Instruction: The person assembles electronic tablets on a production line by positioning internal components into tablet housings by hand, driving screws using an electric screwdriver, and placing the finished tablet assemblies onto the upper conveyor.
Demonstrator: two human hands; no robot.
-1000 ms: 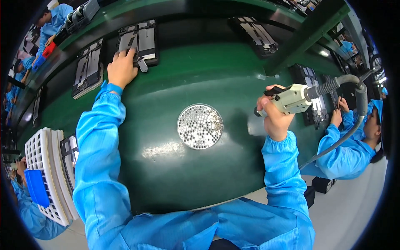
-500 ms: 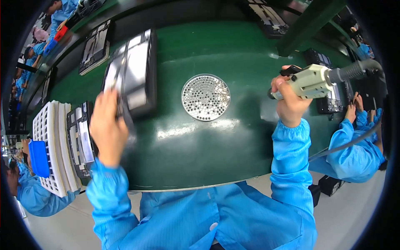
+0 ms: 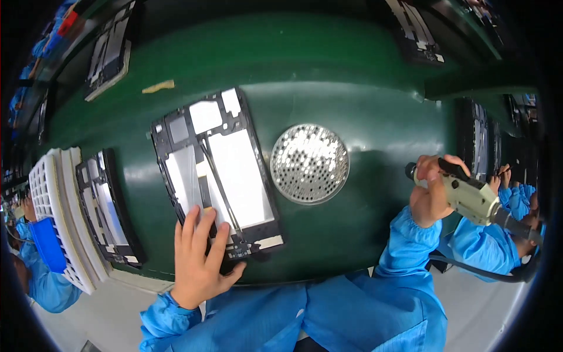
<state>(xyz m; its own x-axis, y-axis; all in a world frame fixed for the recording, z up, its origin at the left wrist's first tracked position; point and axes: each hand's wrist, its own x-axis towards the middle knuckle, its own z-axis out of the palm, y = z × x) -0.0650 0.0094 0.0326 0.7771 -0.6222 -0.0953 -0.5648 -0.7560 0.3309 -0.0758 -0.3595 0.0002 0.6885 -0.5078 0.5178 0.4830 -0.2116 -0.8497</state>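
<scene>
A tablet-like device frame (image 3: 237, 170), black-edged with silver plates, lies flat on the green bench, slightly turned. My left hand (image 3: 202, 255) rests on its lower left part, fingers spread and laid on the surface, thumb off its near edge. Just right of the frame sits a round clear-rimmed dish (image 3: 311, 164) with many small holes and shiny bits. Off to the right, my right hand (image 3: 431, 190) is wrapped around a cream electric screwdriver (image 3: 472, 199), held above the bench with its dark tip pointing left and its cable running off to the right.
At the left stand another device frame (image 3: 108, 211), white grid trays (image 3: 53, 205) and a blue bin (image 3: 50, 243). More frames lie at the far left (image 3: 111, 50) and far right (image 3: 413, 32). A yellowish strip (image 3: 158, 87) lies behind. A co-worker's blue sleeve (image 3: 481, 243) is at right.
The frame, earlier raised and tilted in my left hand, now lies flat nearer me, beside the dish. My left hand has opened onto it. The screwdriver has swung, its body now slanting down to the right.
</scene>
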